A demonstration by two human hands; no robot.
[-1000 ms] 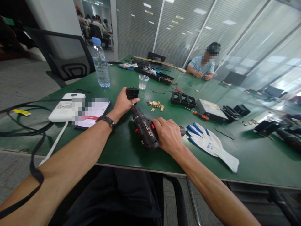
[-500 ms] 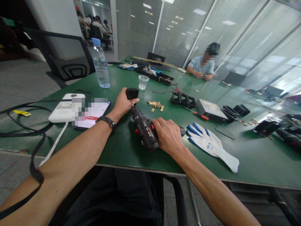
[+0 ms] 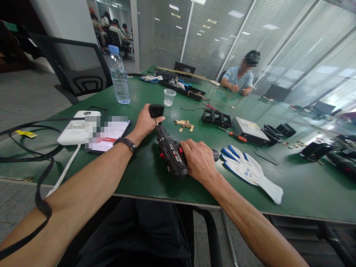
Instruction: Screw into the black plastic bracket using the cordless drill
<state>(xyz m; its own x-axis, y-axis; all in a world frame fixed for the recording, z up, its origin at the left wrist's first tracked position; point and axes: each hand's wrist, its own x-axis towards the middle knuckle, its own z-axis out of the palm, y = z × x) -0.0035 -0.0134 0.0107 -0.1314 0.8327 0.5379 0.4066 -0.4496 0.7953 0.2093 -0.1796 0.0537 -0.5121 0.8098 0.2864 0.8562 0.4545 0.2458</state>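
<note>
Left hand [image 3: 145, 121] grips a small black part [image 3: 156, 110] on the green table [image 3: 144, 174], thumb along its near edge, fingers curled round the far side; a dark strap sits on that wrist. Right hand [image 3: 198, 158] is wrapped tight round the grip of a black drill [image 3: 170, 152]; the drill lies low, nose pointing to 11 o'clock, bit tip meeting the part just beside the left thumb. Brass bits [image 3: 184, 124] lie at 1 o'clock of the drill, apart from it; a white-and-blue glove [image 3: 250, 171] lies flat at 3 o'clock, near the right hand. Phone [image 3: 108, 135] and white box [image 3: 75, 131] at 9 o'clock; bottle [image 3: 119, 75] and clear cup [image 3: 169, 97] at 12 o'clock, beyond the part. Another person [image 3: 238, 78] sits at the far end.
</note>
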